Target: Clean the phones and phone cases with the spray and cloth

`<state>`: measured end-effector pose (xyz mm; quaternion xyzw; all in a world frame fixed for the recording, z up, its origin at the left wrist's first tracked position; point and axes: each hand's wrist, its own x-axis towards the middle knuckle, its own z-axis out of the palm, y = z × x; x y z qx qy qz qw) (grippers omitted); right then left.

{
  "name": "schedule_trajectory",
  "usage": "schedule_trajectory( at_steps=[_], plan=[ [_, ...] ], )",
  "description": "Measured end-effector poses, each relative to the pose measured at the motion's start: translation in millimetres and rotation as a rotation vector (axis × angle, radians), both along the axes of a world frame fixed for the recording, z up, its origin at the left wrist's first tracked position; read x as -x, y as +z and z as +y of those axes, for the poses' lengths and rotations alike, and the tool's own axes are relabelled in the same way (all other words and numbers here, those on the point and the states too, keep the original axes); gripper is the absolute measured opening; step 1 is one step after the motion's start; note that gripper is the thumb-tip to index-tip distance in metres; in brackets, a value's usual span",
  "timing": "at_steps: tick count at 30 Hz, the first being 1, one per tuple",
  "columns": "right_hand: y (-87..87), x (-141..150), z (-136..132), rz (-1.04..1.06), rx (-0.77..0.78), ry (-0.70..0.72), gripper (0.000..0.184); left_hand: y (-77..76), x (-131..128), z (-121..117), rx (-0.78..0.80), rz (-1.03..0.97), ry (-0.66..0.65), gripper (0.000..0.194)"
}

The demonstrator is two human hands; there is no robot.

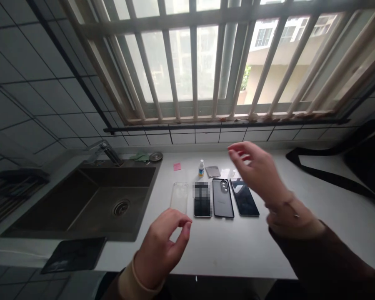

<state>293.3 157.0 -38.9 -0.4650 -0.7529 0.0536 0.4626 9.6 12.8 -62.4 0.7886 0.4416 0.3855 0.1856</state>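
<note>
My left hand [164,246] is above the counter's front part, thumb and index finger curled together in a pinch near the lower end of a clear phone case [179,196]. Higher and to the right, my right hand [254,164] hovers with its fingers curled and thumb and index tips close together. What either pinch holds, if anything, is too small to make out. Between the hands lie a dark phone [202,206], partly pixelated, and a black-edged phone case [223,204] with a camera cutout. A dark glossy phone-like slab [246,200] lies below my right hand.
Behind these stand a small white-capped bottle [201,168], a grey square packet [213,171] and a pink note [177,166]. A sink [143,208] with a faucet [108,152] is at left, a black flat object [75,255] before it. A black strap [325,177] lies right.
</note>
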Motion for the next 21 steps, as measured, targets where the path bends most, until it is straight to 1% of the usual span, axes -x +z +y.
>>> schedule_trajectory(
  at_steps=[2, 4, 5, 7, 10, 12, 14, 16, 19, 21],
  plan=[
    [-12.9, 20.6, 14.3, -0.088, 0.079, -0.002, 0.026, -33.4, 0.1, 0.7, -0.007, 0.09, -0.001, 0.014],
    [-30.9, 42.6, 32.5, -0.199, 0.157, -0.012, 0.032, -57.8, 0.8, 0.0, 0.023, 0.125, -0.018, 0.015],
    [-40.0, 52.3, 41.8, -0.254, 0.187, -0.019, 0.036, -65.8, 1.2, -0.5, 0.031, 0.132, -0.023, 0.016],
    [-55.6, 67.0, 59.0, -0.272, 0.212, -0.032, 0.035, -73.9, 1.9, -0.9, 0.042, 0.142, -0.021, 0.015],
    [-68.5, 76.3, 78.2, -0.275, 0.234, -0.057, 0.024, -74.4, 3.9, 1.3, 0.041, 0.142, -0.006, 0.015],
    [-70.8, 76.1, 85.2, -0.271, 0.244, -0.061, 0.016, -72.0, 5.7, 4.8, 0.037, 0.139, 0.005, 0.015],
    [-69.4, 73.6, 85.5, -0.26, 0.242, -0.053, 0.014, -69.3, 7.1, 9.0, 0.03, 0.131, 0.011, 0.014],
    [-64.8, 70.5, 77.2, -0.242, 0.225, -0.043, 0.015, -66.1, 7.1, 13.5, 0.012, 0.113, 0.02, 0.014],
    [-53.4, 67.1, 47.1, -0.196, 0.181, 0.003, 0.017, -58.5, 2.6, 22.7, -0.057, 0.086, 0.084, 0.015],
    [-45.1, 66.1, 19.4, -0.062, 0.136, 0.094, 0.017, -51.6, -3.9, 32.6, -0.107, 0.084, 0.147, 0.029]
  ],
)
